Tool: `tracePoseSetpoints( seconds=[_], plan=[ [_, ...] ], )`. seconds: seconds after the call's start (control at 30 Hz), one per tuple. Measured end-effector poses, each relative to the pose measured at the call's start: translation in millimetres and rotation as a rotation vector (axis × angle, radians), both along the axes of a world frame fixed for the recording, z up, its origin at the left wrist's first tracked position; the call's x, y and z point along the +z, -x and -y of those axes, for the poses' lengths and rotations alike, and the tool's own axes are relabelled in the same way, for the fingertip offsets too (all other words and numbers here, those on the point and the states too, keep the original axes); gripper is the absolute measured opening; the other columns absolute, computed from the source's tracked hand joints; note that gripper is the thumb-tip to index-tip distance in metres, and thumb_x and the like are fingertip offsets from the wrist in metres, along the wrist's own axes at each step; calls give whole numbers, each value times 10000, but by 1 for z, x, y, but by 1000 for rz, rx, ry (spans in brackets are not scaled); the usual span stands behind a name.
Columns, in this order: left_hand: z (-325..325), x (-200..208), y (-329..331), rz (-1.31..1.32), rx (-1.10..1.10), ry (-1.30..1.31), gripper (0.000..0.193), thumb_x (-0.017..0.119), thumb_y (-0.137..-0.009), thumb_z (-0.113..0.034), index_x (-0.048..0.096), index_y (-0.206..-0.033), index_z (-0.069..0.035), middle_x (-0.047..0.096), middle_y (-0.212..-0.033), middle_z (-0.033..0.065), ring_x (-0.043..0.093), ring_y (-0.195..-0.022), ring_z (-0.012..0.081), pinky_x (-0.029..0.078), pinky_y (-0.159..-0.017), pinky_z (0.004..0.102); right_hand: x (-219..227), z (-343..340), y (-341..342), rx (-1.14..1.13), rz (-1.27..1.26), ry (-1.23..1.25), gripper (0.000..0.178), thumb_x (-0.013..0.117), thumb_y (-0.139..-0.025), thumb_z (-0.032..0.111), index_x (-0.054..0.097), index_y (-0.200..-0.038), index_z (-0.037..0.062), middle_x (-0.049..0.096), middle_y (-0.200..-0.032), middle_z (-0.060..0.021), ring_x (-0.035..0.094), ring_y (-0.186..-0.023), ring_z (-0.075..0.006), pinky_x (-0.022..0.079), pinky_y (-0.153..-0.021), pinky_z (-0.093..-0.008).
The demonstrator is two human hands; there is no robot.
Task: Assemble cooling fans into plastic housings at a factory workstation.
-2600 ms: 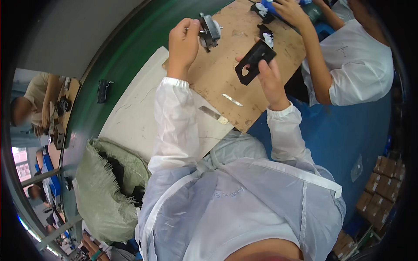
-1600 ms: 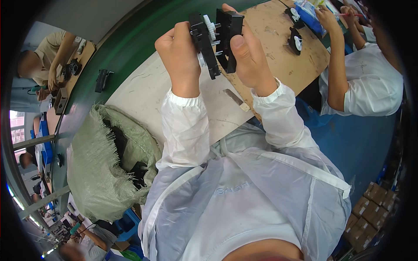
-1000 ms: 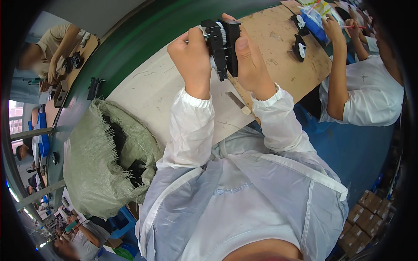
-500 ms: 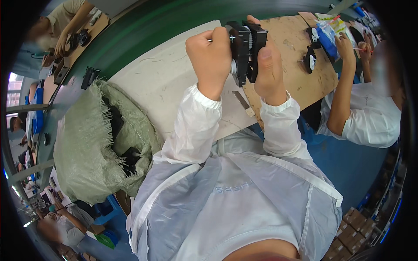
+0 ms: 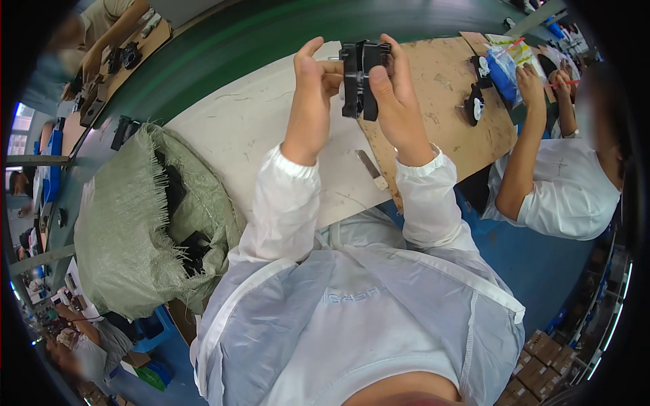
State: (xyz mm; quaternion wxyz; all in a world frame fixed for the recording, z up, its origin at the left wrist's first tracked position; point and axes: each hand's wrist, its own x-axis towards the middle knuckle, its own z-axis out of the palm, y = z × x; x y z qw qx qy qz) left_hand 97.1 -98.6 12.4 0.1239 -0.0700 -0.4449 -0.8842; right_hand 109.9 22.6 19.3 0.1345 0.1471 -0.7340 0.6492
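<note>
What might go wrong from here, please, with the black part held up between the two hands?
The black part is up in the air, so it could drop if the right hand loses its hold. The metal strip lies near the front edge of the pale sheet, so the right sleeve might brush it off.

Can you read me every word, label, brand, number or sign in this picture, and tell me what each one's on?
White top: pale lettering across the chest, partly lost in folds; I won't copy it out.
Co-worker's white shirt: small dark mark, too small to read.
Brown cartons: any print too small to read.
Black assembly: no readable text.
</note>
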Motion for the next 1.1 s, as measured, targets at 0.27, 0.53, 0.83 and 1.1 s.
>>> tracePoseSetpoints(
  seconds=[0.27, 0.53, 0.83, 1.1],
  plan=[
    [30, 1, -20, -171, 69, 562, 457, 726, -747, -48, 553, -1155, 64, 685, -953, 182, 659, -801, 239, 533, -757, 314, 12, 1, 17, 275, 48, 434, 544, 432, -1047, 373, 388, -1443, 3, 552, -1299, -164, 586, -1065, -201, 477, -904, -296],
    [47, -6, -19, -139, 112, 534, 462, 733, -701, 39, 551, -1120, 110, 686, -955, 202, 675, -830, 250, 551, -775, 312, 11, -6, 57, 493, 123, 260, 374, 635, -969, 272, 635, -1201, -21, 682, -1043, -119, 646, -899, -153, 540, -793, -275],
    [100, -39, -31, -107, 676, 1106, 514, 668, -823, -86, 473, -1248, 126, 590, -1158, 299, 637, -975, 382, 519, -879, 396, -19, 66, 171, 822, 577, 288, 432, 616, -957, 268, 589, -1262, -37, 656, -1150, -146, 624, -1006, -186, 483, -910, -299],
    [212, -24, -182, 514, 559, 2340, 228, 671, -691, -64, 655, -917, -88, 666, -911, 84, 595, -839, 292, 442, -816, 377, -73, 72, 300, -154, 310, -576, 430, 564, -946, 292, 627, -1204, -47, 663, -1176, -182, 631, -1061, -275, 486, -956, -338]
  ],
)
